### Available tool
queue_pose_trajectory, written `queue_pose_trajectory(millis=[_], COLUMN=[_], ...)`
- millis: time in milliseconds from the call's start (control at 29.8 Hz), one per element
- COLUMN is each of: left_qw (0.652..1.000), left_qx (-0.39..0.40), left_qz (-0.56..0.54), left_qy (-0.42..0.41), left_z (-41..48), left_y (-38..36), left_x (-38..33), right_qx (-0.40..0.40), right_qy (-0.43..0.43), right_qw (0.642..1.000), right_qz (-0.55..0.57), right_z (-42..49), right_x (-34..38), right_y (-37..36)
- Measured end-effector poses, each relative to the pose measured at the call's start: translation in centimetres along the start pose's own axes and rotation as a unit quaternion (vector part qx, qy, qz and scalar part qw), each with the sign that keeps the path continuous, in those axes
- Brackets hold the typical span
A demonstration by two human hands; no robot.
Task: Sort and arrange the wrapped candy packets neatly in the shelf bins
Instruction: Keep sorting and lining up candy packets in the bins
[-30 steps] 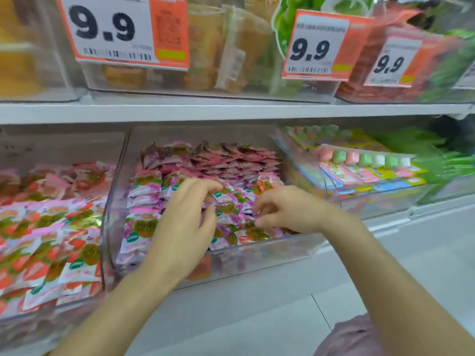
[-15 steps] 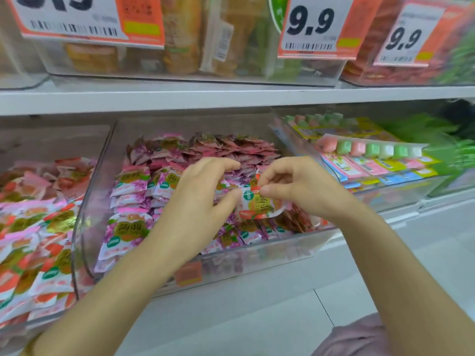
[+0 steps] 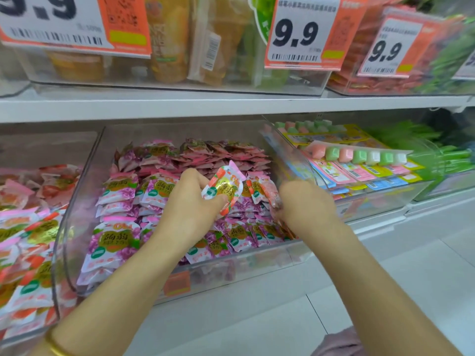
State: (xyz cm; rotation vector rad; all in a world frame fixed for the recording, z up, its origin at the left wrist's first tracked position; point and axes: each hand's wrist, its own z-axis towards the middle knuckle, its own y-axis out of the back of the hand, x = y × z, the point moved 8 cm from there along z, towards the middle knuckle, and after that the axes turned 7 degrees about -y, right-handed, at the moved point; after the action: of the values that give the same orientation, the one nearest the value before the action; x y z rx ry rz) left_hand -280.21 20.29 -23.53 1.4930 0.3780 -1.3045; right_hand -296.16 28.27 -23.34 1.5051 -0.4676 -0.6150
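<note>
A clear middle bin holds several purple-and-white candy packets, with darker pink ones stacked at its back. My left hand is over the bin and pinches an orange-and-white packet lifted above the pile. My right hand reaches into the bin's right side, fingers closed around reddish packets. The left bin holds several orange-and-white packets of the same kind as the lifted one.
To the right, a clear bin holds strips of pink and green cube candy. The upper shelf edge runs just above the bins, with price tags hanging. White floor tiles lie below.
The orange packet, held by both hands half a second ago, is now in my left hand alone and raised. My right hand moved right and down into the bin's right side.
</note>
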Motion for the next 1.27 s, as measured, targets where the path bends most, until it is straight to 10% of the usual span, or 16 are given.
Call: queue_pose_trajectory(millis=[235,402,1039,1140,1274], left_qw=[0.998,0.998,0.994,0.993,0.986], left_qx=[-0.007,-0.011,-0.002,0.006,0.018], left_qz=[-0.051,-0.064,-0.106,-0.117,-0.16], left_qy=[0.023,0.021,0.025,0.028,0.039], left_z=[0.0,-0.2,-0.7,-0.9,-1.4], left_y=[0.5,0.6,1.5,1.6,1.5], left_x=[0.7,0.4,1.0,1.3,1.3], right_qx=[0.011,0.003,0.102,0.082,0.187], right_qy=[0.076,0.071,0.171,0.088,0.045], right_qw=[0.984,0.84,0.946,0.891,0.708], right_qz=[0.164,0.538,0.255,0.437,0.679], right_z=[1.3,1.1,0.9,1.9,0.8], right_x=[0.8,0.1,6.2,3.0,2.6], right_y=[-1.1,1.0,-2.0,0.0,0.5])
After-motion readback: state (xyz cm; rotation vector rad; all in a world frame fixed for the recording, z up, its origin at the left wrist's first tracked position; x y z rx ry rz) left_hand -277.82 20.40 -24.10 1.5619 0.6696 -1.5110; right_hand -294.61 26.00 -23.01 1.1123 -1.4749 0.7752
